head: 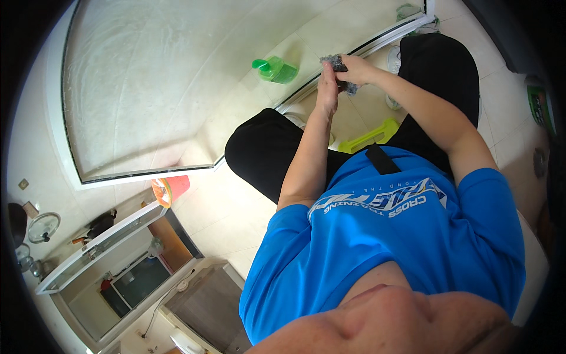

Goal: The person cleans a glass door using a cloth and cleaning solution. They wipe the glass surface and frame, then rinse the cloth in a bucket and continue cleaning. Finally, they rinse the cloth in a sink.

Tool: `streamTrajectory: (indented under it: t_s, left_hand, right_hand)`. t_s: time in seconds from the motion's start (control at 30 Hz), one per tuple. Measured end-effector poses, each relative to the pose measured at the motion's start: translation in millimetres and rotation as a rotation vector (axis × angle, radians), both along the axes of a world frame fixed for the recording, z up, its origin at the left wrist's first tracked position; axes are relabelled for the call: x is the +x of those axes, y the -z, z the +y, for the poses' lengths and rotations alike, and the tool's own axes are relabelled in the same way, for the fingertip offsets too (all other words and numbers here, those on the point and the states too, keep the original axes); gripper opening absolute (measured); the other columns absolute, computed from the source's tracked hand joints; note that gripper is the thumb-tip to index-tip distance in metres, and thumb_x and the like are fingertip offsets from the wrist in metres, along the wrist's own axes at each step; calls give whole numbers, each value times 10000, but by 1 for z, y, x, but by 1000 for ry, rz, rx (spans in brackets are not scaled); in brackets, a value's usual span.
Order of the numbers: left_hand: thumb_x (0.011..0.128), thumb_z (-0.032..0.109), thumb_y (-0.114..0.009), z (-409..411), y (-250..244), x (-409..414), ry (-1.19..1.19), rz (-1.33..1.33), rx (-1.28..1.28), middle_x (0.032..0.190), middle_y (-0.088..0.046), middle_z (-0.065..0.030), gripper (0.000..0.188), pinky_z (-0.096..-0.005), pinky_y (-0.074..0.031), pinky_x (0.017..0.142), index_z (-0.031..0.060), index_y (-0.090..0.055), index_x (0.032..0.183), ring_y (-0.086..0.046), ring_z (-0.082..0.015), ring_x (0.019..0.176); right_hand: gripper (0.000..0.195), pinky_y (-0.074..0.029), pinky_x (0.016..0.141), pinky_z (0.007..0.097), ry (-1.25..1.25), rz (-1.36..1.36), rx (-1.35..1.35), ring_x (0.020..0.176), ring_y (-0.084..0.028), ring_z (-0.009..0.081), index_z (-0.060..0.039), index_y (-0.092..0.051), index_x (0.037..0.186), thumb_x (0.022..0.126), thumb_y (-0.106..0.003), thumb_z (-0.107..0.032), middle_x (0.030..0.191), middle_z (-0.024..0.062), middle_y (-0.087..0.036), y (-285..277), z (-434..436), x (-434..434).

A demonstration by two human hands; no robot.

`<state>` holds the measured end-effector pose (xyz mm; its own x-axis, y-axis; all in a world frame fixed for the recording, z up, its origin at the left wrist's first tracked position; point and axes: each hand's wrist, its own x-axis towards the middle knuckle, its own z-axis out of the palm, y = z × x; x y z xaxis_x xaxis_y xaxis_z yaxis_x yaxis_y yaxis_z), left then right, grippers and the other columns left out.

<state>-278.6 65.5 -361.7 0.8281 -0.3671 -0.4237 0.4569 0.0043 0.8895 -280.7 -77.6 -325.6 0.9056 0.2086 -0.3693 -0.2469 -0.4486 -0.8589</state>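
Note:
My left hand (327, 88) is raised with its fingers straight, against a grey metallic-looking scouring pad (332, 61). My right hand (357, 70) grips the pad from the other side, and part of it sticks out below the fingers. Both hands are above the near edge of a large white-framed glass panel (132, 84), which has whitish smeared streaks. To the left of my hands is a green translucent bottle (284, 72) with a green cap; whether it is on or behind the glass is unclear. A yellow-green plastic object (373, 136) shows between my legs.
A pink bucket (179, 187) stands past the panel's lower corner. Farther left are a glass pot lid (44, 227), a dark pan (101, 225) and a white-framed window or cabinet door (104, 245). A green container (538, 104) is at far right. My knees flank the panel's near edge.

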Motion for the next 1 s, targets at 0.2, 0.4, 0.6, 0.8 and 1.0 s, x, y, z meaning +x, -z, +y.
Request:
streamTrajectory:
  t_s: [0.2,0.4,0.6,0.8,1.0]
  left_hand:
    - [908,455,-449,-11,3,10,186,-339,272,839,-609,-159,544,-330,-451,742,-71,-580,939,-562,-256,792]
    - [842,375,-608,36,-55,70,237,-630,509,1062,-619,-184,500,-334,-457,842,-25,-558,1137,-599,-258,972]
    - [881,179,-588,90,-99,146,111,-723,568,978,-646,-122,316,-293,-464,812,-12,-558,1131,-609,-182,917]
    - [899,157,-551,89,-108,160,-28,-657,540,831,-668,-109,186,-272,-463,717,-20,-587,942,-625,-153,787]
    - [906,209,-542,89,-104,163,-192,-641,631,719,-662,-161,305,-277,-523,606,-87,-611,878,-666,-242,651]
  right_hand:
    - [439,-552,512,389,504,167,126,684,-643,264,-83,-541,1104,785,-630,-371,925,136,-628,90,7,-10]
    - [423,-566,537,427,643,387,403,816,-631,286,-69,-517,1106,783,-615,-323,977,137,-595,102,24,-19]
    - [394,-568,495,414,796,505,204,797,-638,294,-50,-528,1071,773,-628,-287,1007,149,-593,140,0,-7]
    - [454,-581,532,395,1142,691,295,808,-638,288,-25,-509,1083,747,-702,-260,985,152,-596,227,-20,30]
    - [551,-571,607,385,1438,390,322,873,-616,294,-10,-520,1074,672,-771,-291,1028,161,-598,255,17,57]
